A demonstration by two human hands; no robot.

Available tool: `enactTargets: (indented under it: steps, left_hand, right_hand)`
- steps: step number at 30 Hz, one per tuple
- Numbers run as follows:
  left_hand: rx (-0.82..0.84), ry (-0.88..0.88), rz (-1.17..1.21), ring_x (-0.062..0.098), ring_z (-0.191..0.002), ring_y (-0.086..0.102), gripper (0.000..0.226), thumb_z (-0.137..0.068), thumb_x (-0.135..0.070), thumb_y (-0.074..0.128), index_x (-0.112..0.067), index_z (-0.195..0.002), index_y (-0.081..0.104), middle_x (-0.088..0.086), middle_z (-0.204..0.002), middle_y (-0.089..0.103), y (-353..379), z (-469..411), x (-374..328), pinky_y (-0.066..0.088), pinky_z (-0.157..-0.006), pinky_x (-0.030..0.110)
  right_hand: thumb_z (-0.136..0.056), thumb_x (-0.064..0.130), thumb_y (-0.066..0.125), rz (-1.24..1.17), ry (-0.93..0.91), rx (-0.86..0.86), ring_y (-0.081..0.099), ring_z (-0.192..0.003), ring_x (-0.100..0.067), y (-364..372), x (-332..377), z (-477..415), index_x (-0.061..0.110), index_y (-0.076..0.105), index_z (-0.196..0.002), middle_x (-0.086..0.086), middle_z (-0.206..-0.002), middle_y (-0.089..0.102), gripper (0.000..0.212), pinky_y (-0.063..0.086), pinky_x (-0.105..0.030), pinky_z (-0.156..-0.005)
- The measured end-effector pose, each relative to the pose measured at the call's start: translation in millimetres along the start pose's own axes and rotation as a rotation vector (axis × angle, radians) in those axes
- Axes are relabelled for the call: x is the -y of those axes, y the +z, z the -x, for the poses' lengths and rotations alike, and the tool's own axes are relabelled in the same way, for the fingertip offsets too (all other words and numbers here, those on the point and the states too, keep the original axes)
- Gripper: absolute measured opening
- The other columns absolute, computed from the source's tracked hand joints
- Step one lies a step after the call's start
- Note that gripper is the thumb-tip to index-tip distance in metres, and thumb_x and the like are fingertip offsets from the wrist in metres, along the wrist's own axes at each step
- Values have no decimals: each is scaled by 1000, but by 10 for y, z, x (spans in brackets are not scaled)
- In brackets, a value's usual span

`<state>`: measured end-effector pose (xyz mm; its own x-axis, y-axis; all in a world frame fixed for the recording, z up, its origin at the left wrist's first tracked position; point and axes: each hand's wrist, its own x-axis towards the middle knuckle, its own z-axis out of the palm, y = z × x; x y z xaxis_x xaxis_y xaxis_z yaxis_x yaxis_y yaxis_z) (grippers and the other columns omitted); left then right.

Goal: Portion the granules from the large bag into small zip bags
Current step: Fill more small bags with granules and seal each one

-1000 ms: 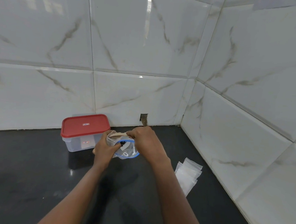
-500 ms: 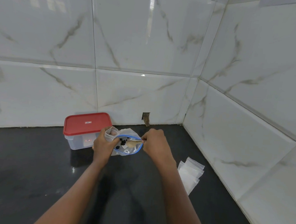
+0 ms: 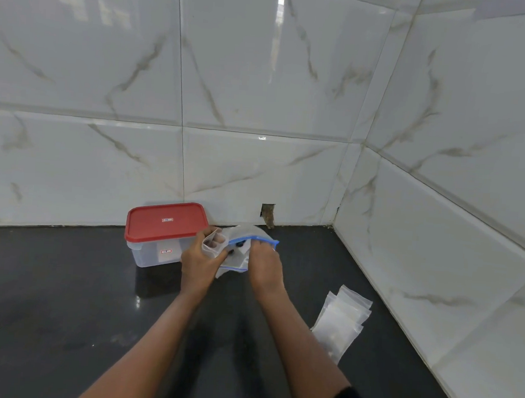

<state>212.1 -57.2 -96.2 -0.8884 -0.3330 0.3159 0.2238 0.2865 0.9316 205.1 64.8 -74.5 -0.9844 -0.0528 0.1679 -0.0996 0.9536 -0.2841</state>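
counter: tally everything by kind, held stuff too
red-lidded container: 1
large bag, blue zip: 1
small zip bag in left hand: 1
pile of small zip bags, number in it unclear: 1
total: 4, pile counted as one

A glossy black countertop (image 3: 45, 308) carries two things. Close to its back edge, left of the middle, stands a clear rectangular plastic box (image 3: 154, 255) shut with a red lid (image 3: 166, 223). Near the right edge lies a loosely fanned stack of small clear zip bags (image 3: 341, 319), flat and overlapping, well apart from the box.
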Motion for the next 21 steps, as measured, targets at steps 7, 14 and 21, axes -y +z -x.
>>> enactTargets:
  steps: [7, 14, 21]
  left_hand:
    - [-61, 130, 32, 19, -83, 61, 47, -69, -1, 77, -11, -111, 60, 1, -93, 65, 99, -42, -170, 53, -83, 40]
    - [-62, 308, -2, 19, -82, 61, 56, -65, -7, 79, -38, -103, 52, -23, -88, 60, 128, -29, -183, 46, -83, 60]
    - [-83, 381, -22, 28, -88, 61, 47, -67, -9, 80, -28, -103, 56, -10, -91, 62, 152, -3, -150, 44, -86, 58]
  right_hand:
    - [-67, -10, 75, -52, -31, -275, 69, -68, -32, -130, -21, -1, -6, 62, -114, -22, -87, 68, 48, 56, -36, -51]
    - [-91, 2, 53, -240, -40, -376, 67, -82, -30, -81, -18, 87, -2, 38, -141, -20, -102, 65, 52, 56, -38, -71]
    - [-94, 8, 44, -527, 119, -384, 68, -81, -26, 15, 23, 129, -7, 62, -112, -19, -95, 67, 29, 59, -36, -73]
